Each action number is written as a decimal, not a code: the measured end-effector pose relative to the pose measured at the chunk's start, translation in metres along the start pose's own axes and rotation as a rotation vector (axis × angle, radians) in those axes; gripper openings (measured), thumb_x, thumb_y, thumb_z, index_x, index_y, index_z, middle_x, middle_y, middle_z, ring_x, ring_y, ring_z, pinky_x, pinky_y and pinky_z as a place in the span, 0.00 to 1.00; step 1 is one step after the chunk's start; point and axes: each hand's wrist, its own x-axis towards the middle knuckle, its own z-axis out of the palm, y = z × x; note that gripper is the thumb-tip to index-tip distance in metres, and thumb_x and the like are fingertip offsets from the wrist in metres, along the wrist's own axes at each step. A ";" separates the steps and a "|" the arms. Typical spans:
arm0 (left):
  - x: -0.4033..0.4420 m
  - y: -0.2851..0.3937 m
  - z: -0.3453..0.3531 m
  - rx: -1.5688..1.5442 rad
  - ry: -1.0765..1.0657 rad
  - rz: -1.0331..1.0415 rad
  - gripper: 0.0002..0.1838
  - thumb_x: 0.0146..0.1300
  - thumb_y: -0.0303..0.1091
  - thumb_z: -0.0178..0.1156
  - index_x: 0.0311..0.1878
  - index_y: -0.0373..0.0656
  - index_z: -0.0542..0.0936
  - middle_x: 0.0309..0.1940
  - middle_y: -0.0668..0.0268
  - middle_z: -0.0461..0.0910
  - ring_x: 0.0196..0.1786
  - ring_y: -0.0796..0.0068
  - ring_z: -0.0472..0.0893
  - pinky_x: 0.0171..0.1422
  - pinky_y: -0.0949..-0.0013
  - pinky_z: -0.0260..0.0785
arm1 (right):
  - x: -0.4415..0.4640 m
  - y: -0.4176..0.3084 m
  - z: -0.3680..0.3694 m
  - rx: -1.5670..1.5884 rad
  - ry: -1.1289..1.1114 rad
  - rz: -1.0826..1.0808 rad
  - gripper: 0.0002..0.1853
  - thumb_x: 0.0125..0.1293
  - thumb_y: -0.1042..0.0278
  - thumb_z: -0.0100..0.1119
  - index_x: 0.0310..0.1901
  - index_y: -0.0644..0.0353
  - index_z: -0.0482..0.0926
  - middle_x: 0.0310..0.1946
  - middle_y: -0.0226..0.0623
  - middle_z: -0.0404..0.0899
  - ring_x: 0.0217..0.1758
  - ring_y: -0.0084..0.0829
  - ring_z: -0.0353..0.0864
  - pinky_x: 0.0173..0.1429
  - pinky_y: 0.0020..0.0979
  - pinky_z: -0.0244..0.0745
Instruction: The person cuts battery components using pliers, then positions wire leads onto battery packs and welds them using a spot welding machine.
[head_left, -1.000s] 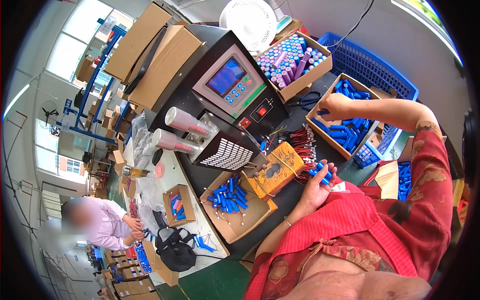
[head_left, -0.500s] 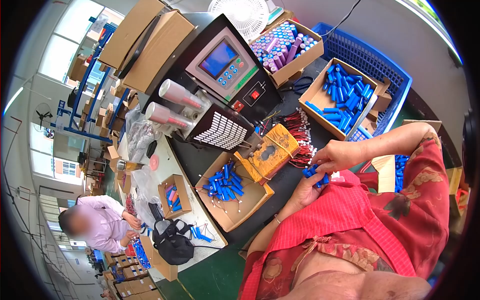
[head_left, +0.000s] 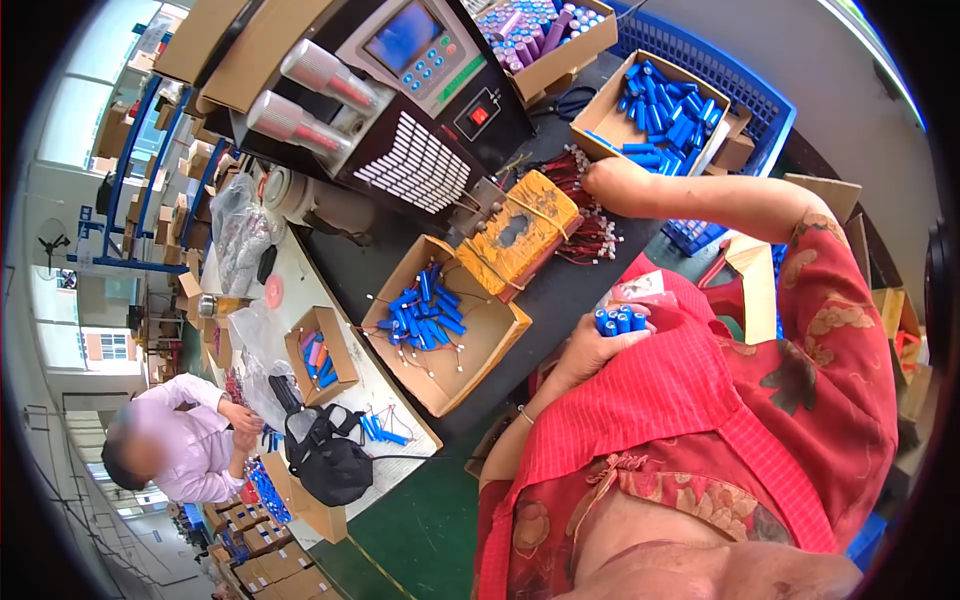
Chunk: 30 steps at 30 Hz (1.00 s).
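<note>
Several blue cylindrical cells (head_left: 620, 320) stand bunched in my left hand (head_left: 592, 348), its fingers wrapped round them near the red apron. My right hand (head_left: 618, 187) is over the bundle of red and black wires with white connectors (head_left: 597, 236), beside the cardboard box of blue cells (head_left: 598, 110). Its fingers point down and are mostly hidden, so what they hold cannot be made out. Left of the wires sits a yellow taped block (head_left: 520, 235) with a dark patch, below the machine's electrodes. An open cardboard box (head_left: 450, 385) holds blue cells with wires attached.
The black machine (head_left: 480, 115) with a screen and two metal cylinders stands at the upper middle. Behind are a box of purple and blue cells (head_left: 567, 55) and a blue basket (head_left: 770, 105). A black bag (head_left: 335, 460) lies at the left; a person (head_left: 190, 440) works beyond.
My right hand moved from the cell box to my left hand, then up to the wires. My left hand has closed more round the cells. The view has shifted, moving the bench up and left.
</note>
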 end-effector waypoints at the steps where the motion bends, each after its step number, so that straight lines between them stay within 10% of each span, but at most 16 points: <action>1: -0.004 0.002 0.001 -0.017 0.018 -0.002 0.16 0.52 0.25 0.63 0.45 0.35 0.74 0.36 0.62 0.80 0.40 0.77 0.78 0.48 0.73 0.71 | 0.002 0.001 -0.005 0.001 -0.019 0.011 0.04 0.46 0.72 0.55 0.23 0.57 0.80 0.24 0.43 0.80 0.31 0.41 0.81 0.36 0.37 0.77; 12: -0.004 -0.003 -0.006 -0.338 0.190 0.115 0.14 0.53 0.19 0.57 0.44 0.36 0.72 0.38 0.59 0.78 0.43 0.70 0.78 0.52 0.68 0.71 | -0.025 0.021 -0.100 0.534 0.200 0.276 0.08 0.50 0.71 0.54 0.29 0.66 0.78 0.23 0.50 0.77 0.27 0.44 0.79 0.33 0.38 0.73; 18: -0.002 0.044 -0.018 -0.584 0.335 0.437 0.18 0.54 0.20 0.56 0.50 0.38 0.70 0.55 0.57 0.70 0.46 0.70 0.77 0.55 0.66 0.69 | -0.061 -0.001 -0.114 1.295 0.038 0.356 0.07 0.61 0.69 0.56 0.35 0.64 0.73 0.23 0.27 0.75 0.25 0.17 0.74 0.28 0.20 0.70; 22: 0.000 0.064 -0.029 -0.546 0.383 0.536 0.19 0.53 0.20 0.57 0.51 0.39 0.70 0.59 0.56 0.67 0.45 0.72 0.77 0.54 0.68 0.69 | -0.079 -0.030 -0.093 1.178 0.085 0.062 0.05 0.57 0.72 0.57 0.32 0.65 0.75 0.22 0.32 0.76 0.26 0.21 0.75 0.31 0.25 0.71; 27: -0.003 0.058 -0.032 -0.435 0.423 0.494 0.15 0.52 0.20 0.59 0.45 0.40 0.73 0.41 0.60 0.77 0.41 0.68 0.78 0.50 0.68 0.70 | -0.080 -0.047 -0.066 1.241 -0.049 -0.145 0.06 0.58 0.71 0.57 0.32 0.65 0.75 0.20 0.37 0.76 0.24 0.28 0.77 0.30 0.29 0.70; 30: -0.010 0.055 -0.034 -0.329 0.446 0.481 0.14 0.51 0.20 0.59 0.43 0.36 0.74 0.39 0.59 0.77 0.39 0.69 0.78 0.48 0.67 0.70 | -0.072 -0.043 -0.075 1.077 0.047 -0.235 0.21 0.57 0.67 0.58 0.52 0.64 0.71 0.43 0.47 0.76 0.45 0.38 0.77 0.47 0.33 0.74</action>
